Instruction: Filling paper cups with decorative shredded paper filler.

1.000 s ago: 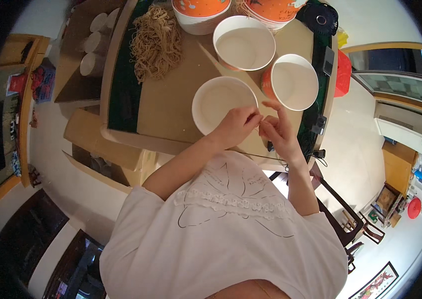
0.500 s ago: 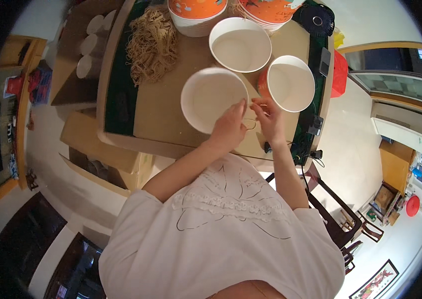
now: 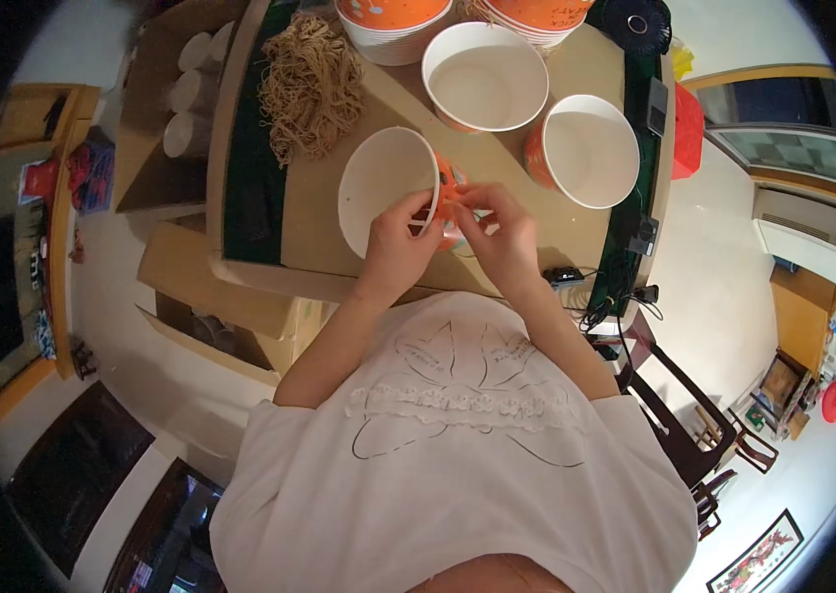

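A white-lined paper bucket [image 3: 369, 188] with a printed orange outside stands tilted at the table's near side, its mouth toward the left. My left hand [image 3: 405, 239] is closed on its rim at the right. Against the bucket's orange outer wall, my right hand [image 3: 502, 235] is closed in a pinch on a thin tan string, which is barely visible between the fingers. Two more open buckets stand beyond: one bucket [image 3: 485, 79] farther back, another bucket [image 3: 591, 153] to the right. A tangled bundle of tan strings [image 3: 309, 89] lies at the left.
Nested stacks of orange buckets [image 3: 393, 35] stand at the far edge. A black round object [image 3: 635, 25] sits at the far right corner. Cables and a small black device [image 3: 564, 277] lie near the right edge. Cardboard boxes [image 3: 230, 287] stand left of the table.
The bucket has tipped to the left, so its orange outside now shows. My left hand has moved left with the rim, and my right hand has come down and left against the outer wall.
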`<state>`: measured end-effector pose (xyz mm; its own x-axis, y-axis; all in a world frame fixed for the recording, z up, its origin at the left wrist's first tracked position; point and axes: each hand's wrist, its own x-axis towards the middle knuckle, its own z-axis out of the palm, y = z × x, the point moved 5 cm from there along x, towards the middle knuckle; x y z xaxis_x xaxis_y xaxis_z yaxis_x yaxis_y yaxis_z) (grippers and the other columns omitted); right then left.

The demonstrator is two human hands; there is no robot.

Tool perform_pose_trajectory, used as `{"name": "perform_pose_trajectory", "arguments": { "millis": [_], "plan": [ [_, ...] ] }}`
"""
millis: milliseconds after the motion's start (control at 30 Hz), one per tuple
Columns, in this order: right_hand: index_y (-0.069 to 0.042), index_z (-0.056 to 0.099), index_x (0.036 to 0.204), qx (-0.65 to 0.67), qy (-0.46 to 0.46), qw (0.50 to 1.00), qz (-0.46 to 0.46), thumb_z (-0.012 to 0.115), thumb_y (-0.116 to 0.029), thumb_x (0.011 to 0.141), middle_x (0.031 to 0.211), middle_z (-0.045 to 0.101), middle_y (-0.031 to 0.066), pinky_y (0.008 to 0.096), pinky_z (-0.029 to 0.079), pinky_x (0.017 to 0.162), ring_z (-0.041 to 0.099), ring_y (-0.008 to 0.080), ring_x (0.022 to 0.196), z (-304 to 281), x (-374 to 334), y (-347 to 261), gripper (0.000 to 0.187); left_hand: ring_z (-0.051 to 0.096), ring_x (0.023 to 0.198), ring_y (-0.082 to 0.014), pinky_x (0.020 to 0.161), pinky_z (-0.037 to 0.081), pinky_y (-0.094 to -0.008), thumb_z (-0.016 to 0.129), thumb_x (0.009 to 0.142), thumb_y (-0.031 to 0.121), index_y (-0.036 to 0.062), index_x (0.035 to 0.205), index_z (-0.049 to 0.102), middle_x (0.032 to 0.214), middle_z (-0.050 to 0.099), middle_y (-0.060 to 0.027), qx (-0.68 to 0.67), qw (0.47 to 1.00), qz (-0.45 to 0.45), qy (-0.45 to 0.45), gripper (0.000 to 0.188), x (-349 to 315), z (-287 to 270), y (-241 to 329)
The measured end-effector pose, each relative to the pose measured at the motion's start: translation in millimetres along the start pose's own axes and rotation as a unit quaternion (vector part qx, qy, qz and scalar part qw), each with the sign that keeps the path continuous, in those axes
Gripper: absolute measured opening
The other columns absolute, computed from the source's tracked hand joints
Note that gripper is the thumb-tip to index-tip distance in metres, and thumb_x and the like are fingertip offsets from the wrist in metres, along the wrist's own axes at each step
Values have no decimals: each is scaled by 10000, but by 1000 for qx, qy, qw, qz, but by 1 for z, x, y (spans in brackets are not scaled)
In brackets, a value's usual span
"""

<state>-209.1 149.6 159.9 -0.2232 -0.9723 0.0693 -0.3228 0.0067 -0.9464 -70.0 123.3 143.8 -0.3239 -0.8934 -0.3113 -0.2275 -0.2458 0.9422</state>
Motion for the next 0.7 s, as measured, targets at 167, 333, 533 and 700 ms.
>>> {"name": "perform_pose_trajectory", "arguments": {
  "millis": [167, 333, 533, 700],
  "plan": [
    [-8, 592, 856, -25, 2, 998, 53, 657, -59, 779, 755, 576, 103, 291, 455, 562, 550, 180, 609, -2, -1, 4, 112, 604, 856, -117, 725, 507, -248, 581, 808, -18, -25, 1157, 540, 967, 632, -76, -16, 1000, 6, -8, 351, -4, 4, 7],
    [-7, 590, 868, -70, -16, 997, 32, 649, -71, 785, 793, 590, 115, 310, 477, 586, 584, 211, 640, -3, 0, -3, 120, 623, 853, -143, 736, 519, -273, 545, 808, -32, -12, 1171, 534, 959, 641, -96, -9, 1000, 19, -14, 364, -5, 5, 10],
    [-25, 610, 905, -101, -36, 994, -18, 652, -49, 789, 862, 610, 75, 254, 455, 537, 614, 153, 706, -3, 2, -3, 127, 644, 841, -173, 735, 529, -298, 529, 801, -38, -1, 1155, 549, 925, 655, -115, 13, 999, 40, -10, 356, -5, 7, 7],
    [-9, 586, 882, -94, -48, 994, -9, 633, -65, 788, 851, 610, 133, 357, 501, 629, 630, 286, 709, -3, 4, -5, 119, 647, 838, -182, 728, 528, -303, 545, 794, -26, 3, 1149, 552, 910, 655, -122, 6, 999, 49, -13, 357, -4, 7, 7]
  ]
}}
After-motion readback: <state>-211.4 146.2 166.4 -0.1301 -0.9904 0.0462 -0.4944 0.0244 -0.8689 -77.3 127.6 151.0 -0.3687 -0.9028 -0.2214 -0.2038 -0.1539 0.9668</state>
